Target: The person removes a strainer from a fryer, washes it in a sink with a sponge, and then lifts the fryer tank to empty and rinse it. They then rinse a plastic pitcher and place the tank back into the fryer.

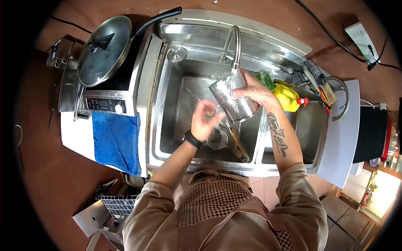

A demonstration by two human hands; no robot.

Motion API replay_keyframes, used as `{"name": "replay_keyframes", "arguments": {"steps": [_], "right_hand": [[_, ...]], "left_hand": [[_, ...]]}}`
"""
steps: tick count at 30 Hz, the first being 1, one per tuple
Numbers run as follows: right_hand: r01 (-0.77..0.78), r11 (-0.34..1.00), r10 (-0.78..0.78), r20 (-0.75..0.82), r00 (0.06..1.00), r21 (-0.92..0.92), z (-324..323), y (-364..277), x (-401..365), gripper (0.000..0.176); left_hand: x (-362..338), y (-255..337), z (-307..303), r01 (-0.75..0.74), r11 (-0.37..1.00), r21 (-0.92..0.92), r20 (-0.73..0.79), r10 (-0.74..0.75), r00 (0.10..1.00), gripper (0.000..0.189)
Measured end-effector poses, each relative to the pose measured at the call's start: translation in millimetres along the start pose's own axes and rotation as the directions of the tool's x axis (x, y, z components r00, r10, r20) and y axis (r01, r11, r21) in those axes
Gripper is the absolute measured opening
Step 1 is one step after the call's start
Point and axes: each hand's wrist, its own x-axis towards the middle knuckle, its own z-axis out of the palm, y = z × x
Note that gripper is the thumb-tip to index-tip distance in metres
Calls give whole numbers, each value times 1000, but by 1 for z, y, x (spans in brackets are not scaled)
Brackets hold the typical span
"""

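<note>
My right hand (254, 89) grips a perforated metal canister (235, 97) by its side, tilted over the left sink basin (171, 125), just under the tap (237, 48). My left hand (205, 119), with a black band on its wrist, is close to the left of the canister. Its fingers are curled and smeared by motion, so I cannot tell whether they hold anything. Beneath the hands lie a round metal cup-like piece (217, 139) and a long tool with a brown handle (238, 144) on the basin floor.
A yellow bottle (287, 98) with a red cap and a green scrubber (266, 80) stand right of the tap. A wire rack (318, 81) is at the far right. On the left, a lidded pan (104, 51) sits on a cooktop (111, 103) above a blue cloth (116, 142).
</note>
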Motion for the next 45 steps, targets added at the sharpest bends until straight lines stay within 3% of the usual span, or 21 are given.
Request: {"name": "replay_keyframes", "arguments": {"steps": [1,3,4,5,7,11,12,15,16,19,20,21,23,24,27,28,31,34,38,42,45], "right_hand": [[31,999,-31,16,999,-34,0,-3,-5,99],[99,989,-94,56,994,-105,-1,-7,-12,100],[68,997,-72,122,990,41,-1,-10,-12,101],[67,997,-70,127,989,30,-5,-16,-14,100],[63,998,-63,136,989,4,-13,-39,-19,99],[17,993,-2,129,992,-116,-18,-36,-5,91],[28,988,-9,122,993,-150,-16,-30,0,90],[37,999,-38,-9,999,-28,-7,2,7,84],[133,991,-130,-67,989,32,-1,15,16,78],[275,873,-182,-255,950,404,17,43,25,71],[313,833,-141,-374,917,455,32,52,30,64],[310,882,-119,-468,876,355,51,46,23,58],[239,960,-278,-593,756,-146,61,55,20,54],[253,948,-320,-601,732,-196,65,59,20,48],[258,966,-211,-505,837,23,64,67,26,42],[331,943,-261,-513,818,47,64,73,33,37],[295,955,-237,-484,842,45,65,83,45,34],[304,920,-136,-527,839,248,68,86,50,33],[195,813,-61,-253,966,549,54,60,33,28],[52,903,-46,-25,999,426,47,41,34,25],[-28,975,30,-7,1000,219,48,42,48,23]], "left_hand": [[11,2,5,86,955,-285,-128,-127,984,60],[35,13,12,157,798,-581,44,-162,986,89],[44,19,21,141,739,-659,5,-183,983,96],[50,27,28,146,665,-732,8,-207,978,96],[61,22,42,80,631,-772,-58,-196,979,92],[71,11,43,96,584,-806,-63,-246,967,79],[74,11,40,66,616,-785,-68,-191,979,75],[80,4,38,-20,785,-619,-218,-147,965,86],[81,8,36,33,829,-558,-211,-180,961,98],[83,-17,38,-111,942,-317,-274,21,962,112],[82,-23,37,-95,973,-209,-300,29,954,117],[79,-24,36,-84,995,-60,-315,61,947,115],[71,-23,31,-55,969,241,-330,135,934,112],[68,-24,30,-59,976,211,-342,130,931,111],[55,-25,22,-108,928,357,-351,240,905,109],[54,-26,18,-96,914,395,-362,251,898,111],[52,-21,12,-50,893,447,-369,235,899,114],[50,-15,12,-38,869,493,-338,232,912,117],[35,-13,8,-134,851,508,-190,262,946,118],[22,-10,-1,-220,831,511,-35,276,961,117],[22,-4,-8,-266,781,565,23,307,952,115]]}}
